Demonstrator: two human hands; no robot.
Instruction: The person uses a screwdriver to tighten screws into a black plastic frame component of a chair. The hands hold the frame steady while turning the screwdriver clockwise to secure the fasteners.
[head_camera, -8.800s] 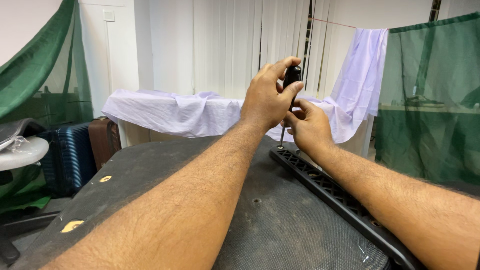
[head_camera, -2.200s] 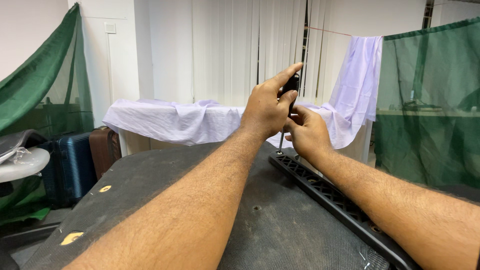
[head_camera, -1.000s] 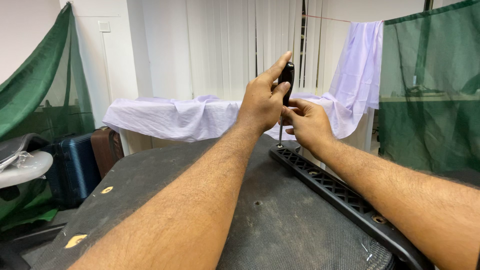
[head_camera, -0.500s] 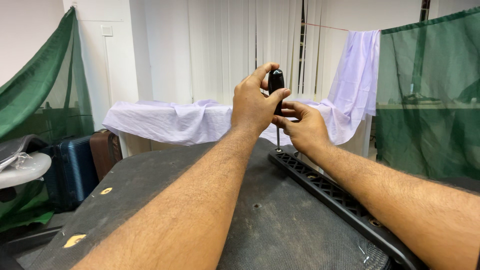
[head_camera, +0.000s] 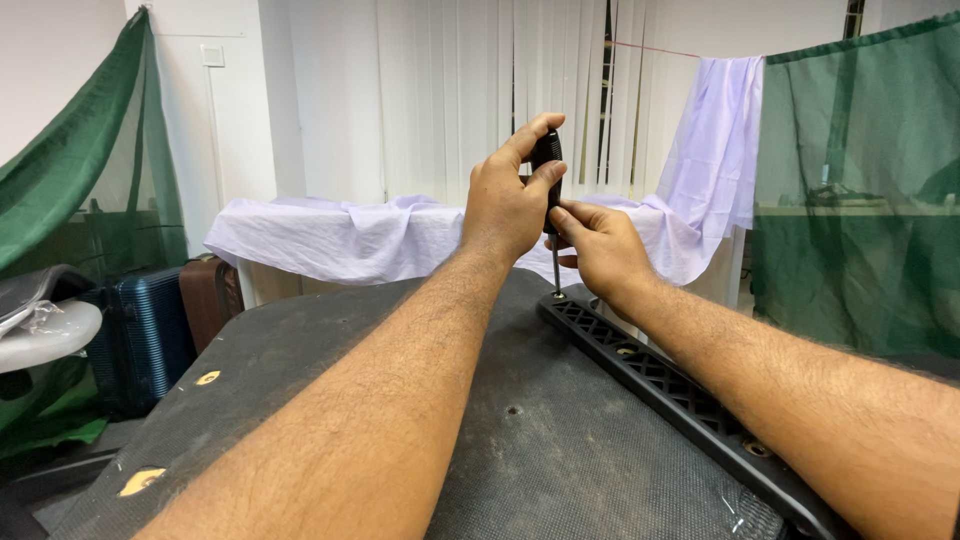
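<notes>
A screwdriver with a black handle (head_camera: 547, 160) stands upright, its thin shaft reaching down to the far end of a long black lattice strip (head_camera: 660, 375). My left hand (head_camera: 505, 200) wraps the top of the handle from the left. My right hand (head_camera: 597, 248) pinches the screwdriver lower down, near where handle meets shaft. The strip lies along the right side of a dark textured panel (head_camera: 330, 390) that fills the foreground. The tip meets a hole at the strip's far corner.
A table draped in pale lilac cloth (head_camera: 340, 235) stands behind the panel. More lilac cloth (head_camera: 715, 150) hangs from a line at right. Green netting (head_camera: 860, 190) hangs right and left. Suitcases (head_camera: 150, 335) sit on the floor at left. White vertical blinds behind.
Both hands and the screwdriver have shifted slightly left in view over the last second. My left fingers have re-gripped the handle top; the tip stays on the strip's far end.
</notes>
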